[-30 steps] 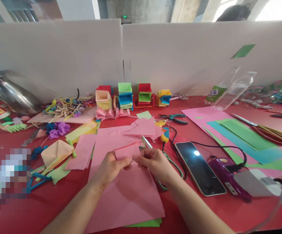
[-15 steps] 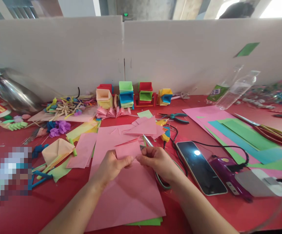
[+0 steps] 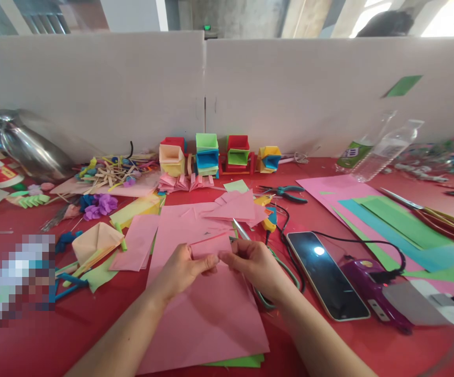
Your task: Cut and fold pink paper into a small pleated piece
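Between my two hands is a small folded piece of pink paper (image 3: 211, 246), held above a large pink sheet (image 3: 207, 324). My left hand (image 3: 187, 269) pinches its left side, thumb on top. On the right edge, the thumb and fingers of my right hand (image 3: 252, 264) close on the same paper. Part of the folded piece is hidden behind the fingers. A pair of scissors (image 3: 242, 229) lies beyond my right hand, its handles partly under the wrist. Pink paper scraps (image 3: 234, 205) lie just past the hands.
Small folded paper boxes (image 3: 207, 152) stand along the white partition (image 3: 124, 84). To the right lie a phone (image 3: 329, 277), a purple glue gun (image 3: 376, 293), coloured sheets (image 3: 403, 225) and large scissors (image 3: 427, 212). Pliers (image 3: 285, 192) lie behind. A steel jug (image 3: 34, 141) stands far left.
The folded paper has tilted, so less of its face shows between my hands. Both hands still grip it in nearly the same place. The whole view has shifted slightly.
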`<state>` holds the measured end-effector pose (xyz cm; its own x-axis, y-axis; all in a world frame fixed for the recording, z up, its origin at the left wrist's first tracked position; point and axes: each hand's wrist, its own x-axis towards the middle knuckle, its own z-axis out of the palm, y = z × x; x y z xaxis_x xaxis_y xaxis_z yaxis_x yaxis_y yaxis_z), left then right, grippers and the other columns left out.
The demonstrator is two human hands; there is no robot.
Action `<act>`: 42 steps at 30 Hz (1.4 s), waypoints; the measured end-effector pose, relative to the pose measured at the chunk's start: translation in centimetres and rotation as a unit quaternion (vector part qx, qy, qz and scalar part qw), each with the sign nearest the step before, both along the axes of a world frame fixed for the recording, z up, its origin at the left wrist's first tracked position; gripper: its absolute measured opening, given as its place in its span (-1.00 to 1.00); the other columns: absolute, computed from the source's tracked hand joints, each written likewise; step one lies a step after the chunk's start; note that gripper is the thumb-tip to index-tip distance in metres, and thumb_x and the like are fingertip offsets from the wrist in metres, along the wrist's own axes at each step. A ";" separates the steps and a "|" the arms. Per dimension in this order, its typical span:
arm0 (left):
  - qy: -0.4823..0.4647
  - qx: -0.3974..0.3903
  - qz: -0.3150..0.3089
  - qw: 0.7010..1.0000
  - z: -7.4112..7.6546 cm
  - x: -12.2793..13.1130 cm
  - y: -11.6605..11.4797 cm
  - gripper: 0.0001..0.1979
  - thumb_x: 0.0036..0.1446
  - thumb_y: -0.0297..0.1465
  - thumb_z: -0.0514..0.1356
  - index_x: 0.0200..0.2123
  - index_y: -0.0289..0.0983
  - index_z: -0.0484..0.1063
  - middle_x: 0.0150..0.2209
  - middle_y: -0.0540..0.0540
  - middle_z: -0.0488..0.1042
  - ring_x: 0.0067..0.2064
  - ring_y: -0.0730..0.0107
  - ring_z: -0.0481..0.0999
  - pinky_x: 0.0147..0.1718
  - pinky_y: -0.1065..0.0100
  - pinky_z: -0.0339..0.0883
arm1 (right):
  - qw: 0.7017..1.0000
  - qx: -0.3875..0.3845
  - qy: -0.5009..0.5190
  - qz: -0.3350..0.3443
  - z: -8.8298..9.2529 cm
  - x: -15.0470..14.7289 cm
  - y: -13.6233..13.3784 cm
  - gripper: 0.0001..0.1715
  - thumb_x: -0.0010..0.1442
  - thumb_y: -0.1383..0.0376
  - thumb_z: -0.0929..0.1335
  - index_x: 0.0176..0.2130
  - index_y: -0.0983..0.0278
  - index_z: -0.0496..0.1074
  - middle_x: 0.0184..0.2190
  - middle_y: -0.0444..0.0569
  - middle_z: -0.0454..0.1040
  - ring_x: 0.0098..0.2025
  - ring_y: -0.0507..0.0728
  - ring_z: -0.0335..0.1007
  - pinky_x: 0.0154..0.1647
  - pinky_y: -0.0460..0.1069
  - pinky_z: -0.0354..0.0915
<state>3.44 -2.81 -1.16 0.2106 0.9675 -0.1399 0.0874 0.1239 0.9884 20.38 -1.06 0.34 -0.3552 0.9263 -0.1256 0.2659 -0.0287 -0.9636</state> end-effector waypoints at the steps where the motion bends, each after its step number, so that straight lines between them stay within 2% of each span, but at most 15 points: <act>1: -0.001 -0.004 0.001 1.000 -0.2 -0.1 0.1 -0.74 -0.02 -0.23 0.24 -0.54 -0.33 0.46 -0.56 -0.06 0.48 -0.47 0.40 0.43 -0.41 0.39 0.29 | 1.000 0.000 0.002 -0.006 0.1 0.1 0.1 -0.61 0.02 0.11 0.37 -0.64 0.28 0.24 -0.69 -0.21 0.21 -0.63 -0.06 0.03 -0.59 -0.10 -0.05; 6: -0.012 -0.007 0.031 0.999 -0.5 -0.5 0.5 -0.76 -0.01 -0.25 0.22 -0.51 -0.34 0.43 -0.56 -0.04 0.46 -0.48 0.44 0.40 -0.41 0.40 0.26 | 0.999 0.014 0.028 -0.042 0.4 0.6 0.4 -0.60 0.00 0.10 0.39 -0.63 0.29 0.26 -0.70 -0.22 0.21 -0.62 -0.06 0.06 -0.58 -0.11 -0.02; 12: -0.014 0.000 0.027 1.000 0.0 -0.1 0.1 -0.81 -0.01 -0.29 0.22 -0.51 -0.32 0.45 -0.59 0.01 0.42 -0.48 0.45 0.39 -0.42 0.42 0.26 | 0.998 -0.038 0.059 0.002 0.1 0.0 0.0 -0.71 -0.04 0.12 0.41 -0.46 0.31 0.41 -0.61 -0.20 0.29 -0.59 -0.06 0.08 -0.57 -0.12 0.02; 16: -0.017 0.003 0.020 1.000 0.1 -0.2 0.1 -0.82 -0.02 -0.30 0.22 -0.50 -0.31 0.45 -0.58 0.01 0.42 -0.48 0.45 0.38 -0.41 0.42 0.26 | 0.998 -0.044 0.054 -0.005 0.2 0.3 0.1 -0.74 -0.02 0.17 0.40 -0.54 0.31 0.37 -0.63 -0.19 0.26 -0.59 -0.06 0.09 -0.58 -0.12 0.02; 20: -0.016 0.003 0.028 0.999 0.0 -0.5 0.3 -0.81 -0.03 -0.29 0.22 -0.52 -0.31 0.42 -0.59 0.02 0.39 -0.49 0.46 0.36 -0.41 0.41 0.26 | 0.998 -0.036 0.049 -0.022 0.4 1.0 0.5 -0.65 -0.02 0.15 0.40 -0.64 0.29 0.28 -0.71 -0.20 0.23 -0.64 -0.06 0.05 -0.62 -0.11 -0.04; 25: -0.035 -0.010 0.031 0.999 0.0 -0.5 0.4 -0.76 -0.04 -0.24 0.24 -0.50 -0.33 0.42 -0.56 -0.01 0.42 -0.49 0.46 0.36 -0.41 0.40 0.24 | 0.997 -0.016 0.061 -0.039 0.5 0.8 0.5 -0.61 -0.03 0.12 0.39 -0.65 0.27 0.22 -0.71 -0.23 0.20 -0.65 -0.07 0.02 -0.59 -0.10 -0.03; 31: -0.024 -0.006 0.048 0.999 0.1 0.0 0.1 -0.80 -0.05 -0.28 0.24 -0.54 -0.31 0.43 -0.62 0.03 0.40 -0.51 0.46 0.36 -0.43 0.41 0.23 | 0.999 -0.011 0.047 0.009 0.2 0.3 0.1 -0.66 -0.02 0.10 0.40 -0.57 0.30 0.31 -0.65 -0.21 0.25 -0.60 -0.06 0.06 -0.58 -0.11 -0.04; 33: -0.022 -0.001 0.040 0.999 0.2 0.1 0.0 -0.81 -0.05 -0.29 0.24 -0.55 -0.31 0.43 -0.62 0.02 0.40 -0.51 0.45 0.36 -0.43 0.41 0.24 | 0.999 -0.018 0.043 0.009 0.1 0.3 0.1 -0.63 -0.04 0.09 0.42 -0.60 0.30 0.31 -0.67 -0.22 0.24 -0.62 -0.07 0.05 -0.60 -0.11 -0.05; 38: -0.034 -0.005 0.034 0.999 0.3 -0.7 0.3 -0.82 -0.07 -0.34 0.25 -0.61 -0.30 0.41 -0.62 0.02 0.40 -0.51 0.47 0.35 -0.43 0.43 0.23 | 0.999 -0.028 0.032 -0.014 0.4 1.8 1.0 -0.57 -0.09 0.07 0.44 -0.67 0.29 0.29 -0.73 -0.20 0.25 -0.65 -0.07 0.05 -0.62 -0.10 -0.04; 42: -0.050 -0.004 0.070 0.996 0.3 -1.1 0.5 -0.82 -0.07 -0.34 0.25 -0.61 -0.30 0.41 -0.64 0.04 0.40 -0.52 0.49 0.34 -0.42 0.44 0.23 | 0.995 0.005 0.050 -0.082 0.8 2.6 1.4 -0.61 -0.03 0.02 0.40 -0.56 0.29 0.38 -0.61 -0.13 0.35 -0.56 -0.02 0.19 -0.51 -0.09 0.13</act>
<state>2.39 -2.32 -0.86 0.0861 0.9875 -0.1321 -0.0303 0.1352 0.9904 22.99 0.32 1.18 -0.2099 0.9738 -0.0878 0.1612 -0.0541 -0.9854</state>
